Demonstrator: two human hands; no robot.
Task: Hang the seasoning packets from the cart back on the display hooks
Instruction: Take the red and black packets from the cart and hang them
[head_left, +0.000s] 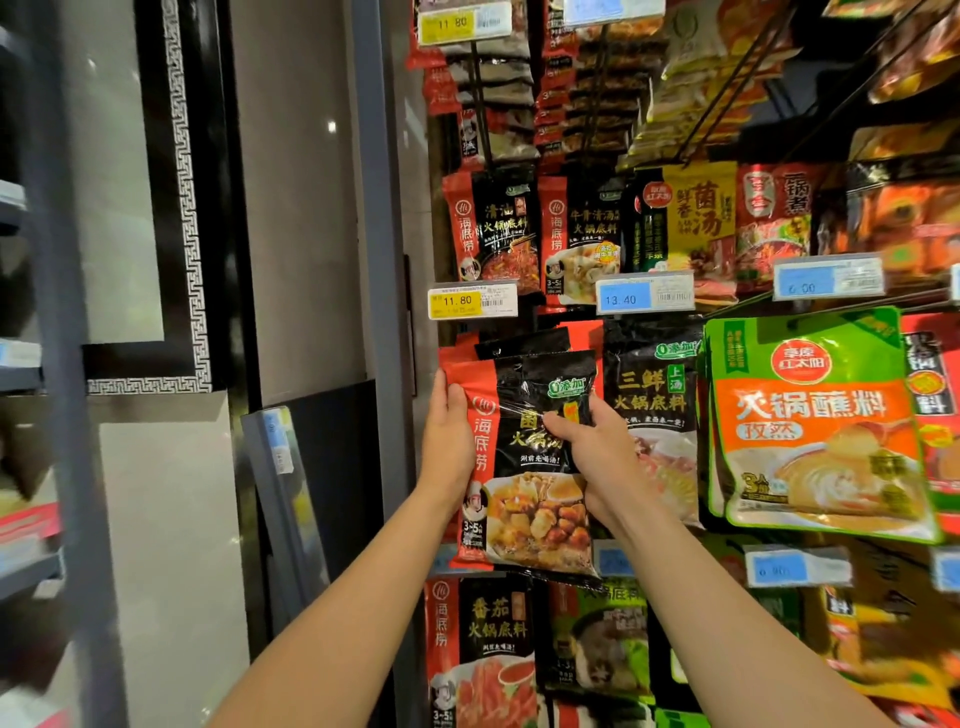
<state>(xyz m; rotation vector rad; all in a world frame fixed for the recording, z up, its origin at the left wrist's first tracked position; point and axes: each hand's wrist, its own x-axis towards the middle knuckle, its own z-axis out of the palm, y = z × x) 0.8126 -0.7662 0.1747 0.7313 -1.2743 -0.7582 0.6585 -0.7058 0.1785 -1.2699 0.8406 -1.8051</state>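
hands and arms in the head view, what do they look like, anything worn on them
Both forearms are bare as far as the frame shows, with no sleeves in view. The left hand and right hand wear no gloves, and no watch, bracelet or ring is visible. Nails look short and unpainted, though the picture is slightly soft.

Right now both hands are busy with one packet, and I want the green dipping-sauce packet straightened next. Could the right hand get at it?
Probably yes. The right hand is beside the green packet, which hangs in front with nothing covering it. But its fingers grip the black-and-red packet, so it must let go first.
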